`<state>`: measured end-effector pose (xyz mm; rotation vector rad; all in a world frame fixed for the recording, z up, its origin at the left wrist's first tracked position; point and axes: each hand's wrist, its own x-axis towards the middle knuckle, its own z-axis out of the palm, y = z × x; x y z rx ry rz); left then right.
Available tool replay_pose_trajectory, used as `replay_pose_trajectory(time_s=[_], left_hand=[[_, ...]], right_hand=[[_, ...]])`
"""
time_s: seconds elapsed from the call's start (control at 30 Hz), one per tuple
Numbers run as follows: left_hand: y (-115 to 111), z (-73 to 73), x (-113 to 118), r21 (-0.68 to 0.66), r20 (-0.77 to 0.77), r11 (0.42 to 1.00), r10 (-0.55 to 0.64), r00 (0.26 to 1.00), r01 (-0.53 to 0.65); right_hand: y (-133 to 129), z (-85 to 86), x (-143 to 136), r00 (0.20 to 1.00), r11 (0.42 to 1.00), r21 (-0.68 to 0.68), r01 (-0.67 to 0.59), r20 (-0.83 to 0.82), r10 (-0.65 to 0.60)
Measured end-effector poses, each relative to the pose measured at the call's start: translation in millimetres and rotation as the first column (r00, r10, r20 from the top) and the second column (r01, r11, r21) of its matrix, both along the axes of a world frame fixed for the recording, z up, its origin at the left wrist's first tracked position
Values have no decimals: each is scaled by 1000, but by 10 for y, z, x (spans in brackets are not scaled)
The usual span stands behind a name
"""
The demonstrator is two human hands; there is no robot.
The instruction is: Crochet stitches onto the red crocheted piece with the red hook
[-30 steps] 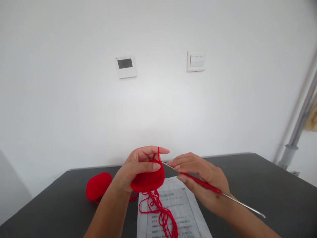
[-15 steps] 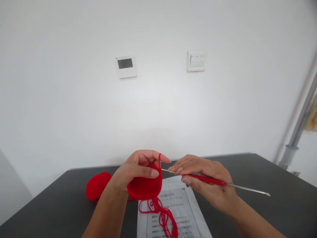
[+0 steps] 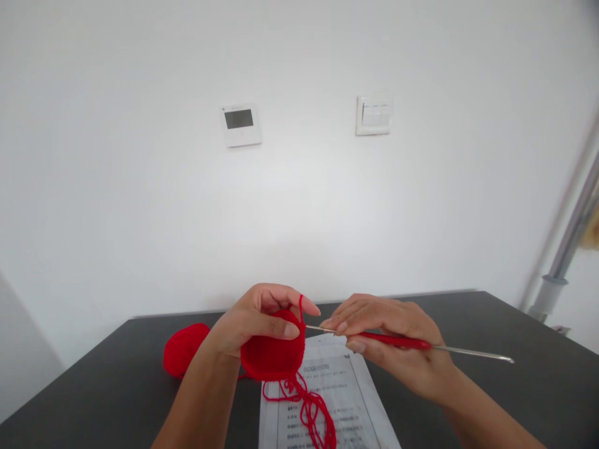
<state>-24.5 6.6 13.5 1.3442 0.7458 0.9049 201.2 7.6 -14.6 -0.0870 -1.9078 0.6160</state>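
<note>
Red fabric is pinched by the left hand; the hook is gripped by the right hand; a stitch is apparently underway. Next, taut yarn seems needed.

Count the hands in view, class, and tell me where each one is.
2. The left hand, near the middle, pinches the red crocheted piece; the right hand, to its right, holds the red-handled hook. No others show.
</note>
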Motion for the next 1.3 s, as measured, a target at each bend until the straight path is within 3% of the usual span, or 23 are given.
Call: replay_pose_trajectory(time_s=[0.23,0.37,0.47,0.6,0.73,0.83,1.03,1.3], left_hand=[[-5,-51,41,11,-7,999,45,999,-45],[8,-69,52,2,-38,998,59,998,-59],[4,-68,70,10,-50,998,68,996,-68],[-8,-56,94,20,-47,998,69,997,-68],[-10,-48,100,46,-29,992,122,992,-120],[-11,-48,112,70,-46,987,145,988,-141],[-22,-62,158,133,-89,973,200,976,-188],[-43,-56,244,136,-11,946,299,954,-295]], right_hand=[[0,-51,35,998,969,-239,-62,-39,54],[5,-72,14,995,956,-279,-87,-63,72],[9,-87,-13,995,973,-218,-74,-79,58],[3,-61,-44,998,999,-16,29,-53,-30],[9,-12,-56,980,960,196,201,-23,-200],[32,-11,-66,968,929,279,242,2,-252],[71,-43,-84,959,915,304,267,7,-282],[91,-78,-22,953,923,240,301,-36,-302]])
